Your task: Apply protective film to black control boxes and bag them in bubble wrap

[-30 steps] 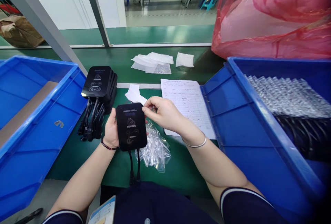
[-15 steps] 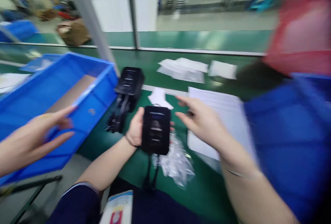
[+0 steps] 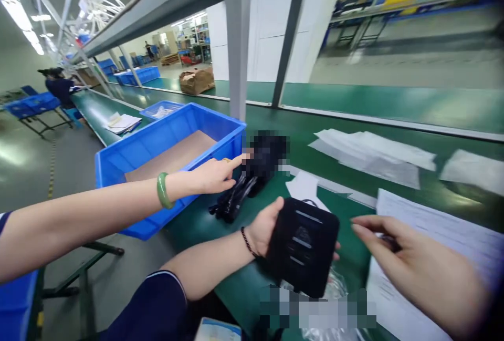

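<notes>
My left hand [image 3: 264,229] is wrapped round the side of a flat black boxy device [image 3: 309,244], its printed face turned up toward me. The lower end of the device is partly pixelated. My right hand [image 3: 417,262] is above the printed sheet [image 3: 444,236], right of the device and apart from it. Its thumb and index tips are nearly together, and a dark spot shows inside the curled fingers; I cannot make out what it is. Another black device with cables [image 3: 232,199], partly pixelated, lies beyond my left hand. A clear plastic bag [image 3: 334,283] lies under the held device.
A co-worker's hand [image 3: 212,175] with a green bangle reaches in from the left, its finger pointing at the other black device. A blue crate [image 3: 118,167] with cardboard inside stands at left. White papers [image 3: 374,157] lie behind, and an upright post [image 3: 237,41] rises at the bench's middle.
The view has swung left. The co-worker's hand has gone from beside the crate to the other black device. My right hand's thumb and index finger have come closer together; my left keeps its device.
</notes>
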`<state>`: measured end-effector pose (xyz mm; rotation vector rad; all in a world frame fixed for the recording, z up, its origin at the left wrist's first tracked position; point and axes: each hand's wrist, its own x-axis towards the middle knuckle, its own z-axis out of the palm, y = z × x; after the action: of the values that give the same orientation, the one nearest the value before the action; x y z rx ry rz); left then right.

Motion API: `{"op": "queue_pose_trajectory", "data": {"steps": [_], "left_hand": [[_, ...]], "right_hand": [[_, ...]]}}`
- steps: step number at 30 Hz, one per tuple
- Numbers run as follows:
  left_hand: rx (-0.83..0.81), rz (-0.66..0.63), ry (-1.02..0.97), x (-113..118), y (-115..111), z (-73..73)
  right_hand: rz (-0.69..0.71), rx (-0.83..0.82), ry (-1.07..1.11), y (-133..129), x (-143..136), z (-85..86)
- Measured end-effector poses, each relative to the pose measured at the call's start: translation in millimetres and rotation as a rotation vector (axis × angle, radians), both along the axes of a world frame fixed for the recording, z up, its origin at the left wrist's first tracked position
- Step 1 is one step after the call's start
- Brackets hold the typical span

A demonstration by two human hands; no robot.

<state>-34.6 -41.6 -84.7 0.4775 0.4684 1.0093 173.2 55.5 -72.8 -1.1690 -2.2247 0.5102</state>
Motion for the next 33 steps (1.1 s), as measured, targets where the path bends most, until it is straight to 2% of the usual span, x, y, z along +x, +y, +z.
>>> {"op": "queue_pose_trajectory", "data": {"steps": [2,5,10,14,19,28,33], "left_hand": [[-0.002,-0.022,-0.039,-1.1,2.0,-2.9],[0.009,-0.04,-0.072,-1.6,4.3,-8.5],[-0.006,-0.051,-0.046,-1.0,5.4,-14.8],[-0.005,-0.039,-0.007,-0.8,3.2,-10.0],[0.049,-0.05,-0.021,-3.4,1.6,-3.3],[-0.027,-0.047,-0.074,-5.8,4.4,-6.1],[-0.023,-0.045,-0.069,-6.6,4.5,-5.5]], "right_hand": [[-0.1,-0.088,-0.109,-8.3,-0.5,15.3],[-0.132,-0.134,-0.162,-13.5,-6.4,26.6],[-0.099,-0.105,-0.145,-14.7,-6.8,24.0],[-0.07,-0.049,-0.118,-16.7,-5.5,24.0],[-0.056,-0.053,-0.11,-19.7,-6.5,25.6],[-0.072,-0.089,-0.089,-24.0,-6.9,25.5],[-0.057,-0.049,-0.078,-23.7,-8.5,24.4]]}}
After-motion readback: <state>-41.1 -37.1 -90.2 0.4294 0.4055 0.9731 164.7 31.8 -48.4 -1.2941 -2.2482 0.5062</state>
